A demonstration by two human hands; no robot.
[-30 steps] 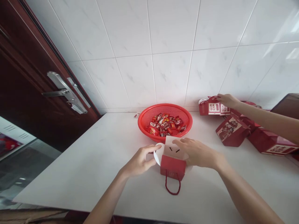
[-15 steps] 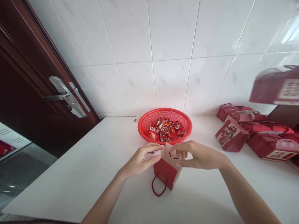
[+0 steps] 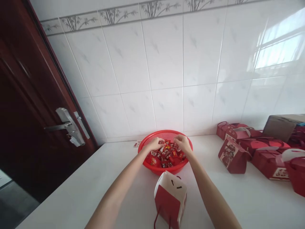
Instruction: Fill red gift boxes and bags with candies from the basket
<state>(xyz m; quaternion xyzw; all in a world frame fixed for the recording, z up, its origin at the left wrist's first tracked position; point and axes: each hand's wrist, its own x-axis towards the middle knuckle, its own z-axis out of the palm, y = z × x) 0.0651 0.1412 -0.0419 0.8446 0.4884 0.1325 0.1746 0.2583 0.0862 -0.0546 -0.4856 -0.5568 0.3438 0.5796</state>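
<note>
A red plastic colander holds a heap of small wrapped candies, mostly red. Over the left part of the heap, my left hand reaches in with its fingers loosely bent and apart. My right hand is at the candies on the other side, its fingers half curled and parted; nothing shows in its grasp. In front of the colander, between my forearms, stands a red paper gift box with its white-lined top open. Dark slots mark one flap, and a cord handle hangs on the near side.
Several red gift boxes sit on the right of the white table. Behind them is a cardboard carton. A small printed card lies by the tiled wall. A dark wooden door stands at left.
Both hands have moved from the open gift box forward into the colander. The view has tilted up. A red box that was in the air at right now appears to rest among the others.
</note>
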